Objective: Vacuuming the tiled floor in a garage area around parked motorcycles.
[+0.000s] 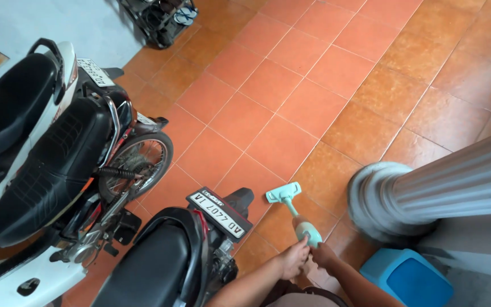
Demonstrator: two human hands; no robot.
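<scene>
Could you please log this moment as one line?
left hand: grips mop handle | right hand: grips handle | mop head: on tiles

Motorcycles cut off at left and bottom edges; blue bin partly cropped; hands hide vacuum handle.

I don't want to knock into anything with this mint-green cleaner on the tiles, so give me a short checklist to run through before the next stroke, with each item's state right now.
1. Both hands on the handle: left hand and right hand meet at the mint-green cleaner. Ok.
2. Flat head down on the orange tile floor: seems to touch, contact unclear. Cannot tell.
3. Tiles ahead of the head open: ok.
4. Gap to the nearest motorbike's rear: close on the left. Not ok.
5. Gap to the grey column base: close on the right. Not ok.
6. Blue bin by the right forearm: near, apart from it. Ok.
</scene>
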